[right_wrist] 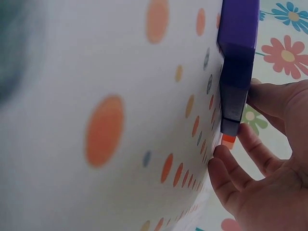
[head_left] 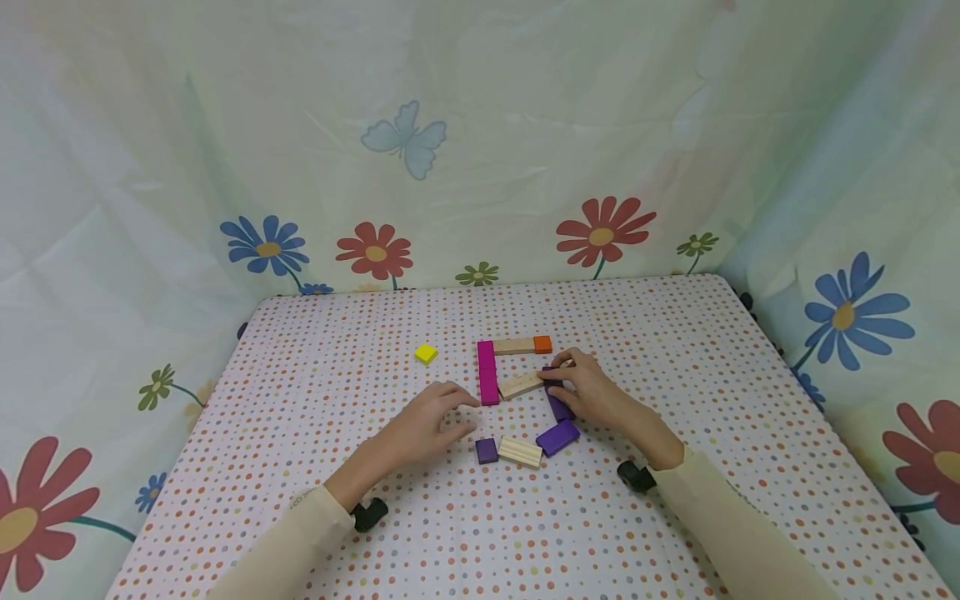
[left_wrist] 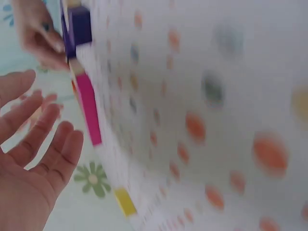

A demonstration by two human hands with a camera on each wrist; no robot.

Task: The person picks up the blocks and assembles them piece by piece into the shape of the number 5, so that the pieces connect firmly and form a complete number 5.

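In the head view, my right hand (head_left: pixel 592 392) is at a row of purple blocks. Its thumb and fingertips pinch a small dark purple block (right_wrist: pixel 231 126) at the row's far end, partly hidden by the fingers. A longer purple block (head_left: pixel 559 407) joins it, with another purple block (head_left: pixel 557 437) angled nearer. My left hand (head_left: pixel 431 421) hovers with loosely spread fingers and holds nothing. It is nearest the magenta blocks (head_left: pixel 487 373), which stand end to end. A plain wooden block (head_left: pixel 520 385) slants from them toward the right fingertips.
A wooden block (head_left: pixel 513 346) runs from the magenta blocks' far end to an orange block (head_left: pixel 542 344). Nearer lie a pale ridged block (head_left: pixel 520 452) and a small purple square (head_left: pixel 487 451). A yellow block (head_left: pixel 426 353) lies apart on the dotted tablecloth (head_left: pixel 337 358).
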